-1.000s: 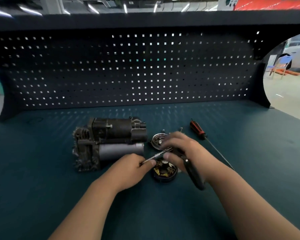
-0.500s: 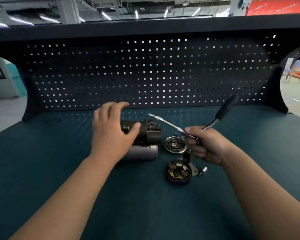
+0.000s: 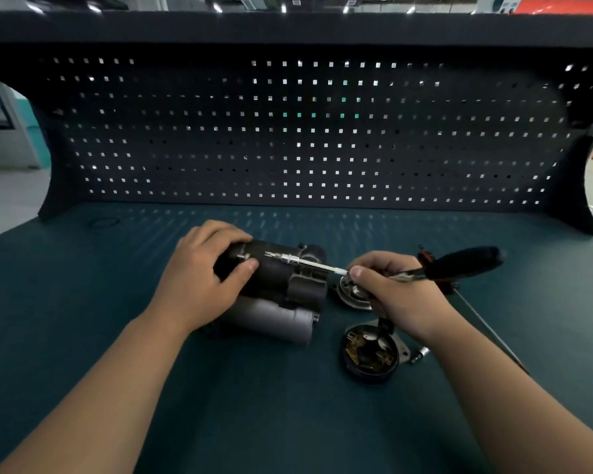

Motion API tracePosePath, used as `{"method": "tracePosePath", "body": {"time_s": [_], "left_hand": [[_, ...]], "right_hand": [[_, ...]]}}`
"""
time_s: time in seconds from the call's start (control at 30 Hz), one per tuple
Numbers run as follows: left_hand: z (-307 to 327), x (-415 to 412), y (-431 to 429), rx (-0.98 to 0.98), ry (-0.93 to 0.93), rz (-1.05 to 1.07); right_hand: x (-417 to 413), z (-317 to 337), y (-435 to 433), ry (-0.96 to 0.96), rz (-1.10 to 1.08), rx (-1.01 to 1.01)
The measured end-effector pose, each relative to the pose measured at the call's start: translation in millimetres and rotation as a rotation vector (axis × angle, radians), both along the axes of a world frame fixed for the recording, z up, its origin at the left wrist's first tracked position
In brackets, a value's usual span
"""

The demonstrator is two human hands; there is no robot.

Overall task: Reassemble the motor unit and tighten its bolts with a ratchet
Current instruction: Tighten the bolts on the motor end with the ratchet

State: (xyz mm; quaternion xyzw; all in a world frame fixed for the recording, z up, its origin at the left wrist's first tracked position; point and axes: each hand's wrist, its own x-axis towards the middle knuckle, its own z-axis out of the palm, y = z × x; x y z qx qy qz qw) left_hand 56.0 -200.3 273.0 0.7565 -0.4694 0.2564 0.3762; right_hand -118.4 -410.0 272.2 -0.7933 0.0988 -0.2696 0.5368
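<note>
The dark motor unit (image 3: 281, 285) lies on its side on the green bench, a grey cylinder along its near side. My left hand (image 3: 202, 278) grips its left end, thumb and fingers curled round the black housing. My right hand (image 3: 391, 292) holds the ratchet (image 3: 459, 266) by its head, black handle pointing right. A thin silver extension with a bit (image 3: 302, 263) runs left from it over the motor's top. A round brush-holder cover (image 3: 370, 354) lies open side up near my right wrist. A metal end cap (image 3: 351, 295) sits partly hidden behind my right hand.
A long screwdriver (image 3: 483, 323) with a red-and-black handle lies to the right, its shaft running toward the bench's near right. A small socket (image 3: 420, 354) lies beside the brush-holder cover. A black pegboard (image 3: 305, 131) closes off the back of the bench.
My left hand came down from above the motor and now grips its left end. My right hand swung the ratchet down, bringing the extension tip over the motor's top.
</note>
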Motion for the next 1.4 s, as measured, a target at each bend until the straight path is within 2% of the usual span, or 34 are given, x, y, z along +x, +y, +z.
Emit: {"method": "tracePosePath", "body": {"time_s": [0.13,0.53,0.7,0.87,0.97,1.03,1.2,1.4], "left_hand": [[-1.7,-4.3,5.0,-0.005,-0.001,0.006],[2.0,-14.5,-2.3,0.083,-0.017,0.185],[-2.5,-9.8,0.2,0.031,-0.016,0.097],[-1.4,-9.9,-2.6,-0.007,0.029,0.065],[-2.4,-10.0,-2.0,0.002,0.019,0.076],[-2.2,-11.2,-2.5,0.009,0.017,0.086],[-3.1,-11.7,-4.6,-0.02,0.035,0.091],[-4.4,-10.7,-4.5,-0.024,0.023,0.069]], "right_hand": [[0.8,3.3,17.7,-0.01,-0.072,-0.217],[2.4,5.8,15.6,-0.045,-0.137,-0.42],[6.6,9.1,8.9,-0.102,-0.085,-0.521],[13.9,1.6,-0.5,-0.208,-0.081,-0.768],[16.4,-1.3,-3.1,-0.271,-0.102,-0.844],[17.5,1.5,-2.7,-0.272,-0.102,-0.801],[21.1,5.6,3.0,-0.092,-0.108,-0.403],[19.2,11.3,7.2,0.038,-0.048,-0.159]]}}
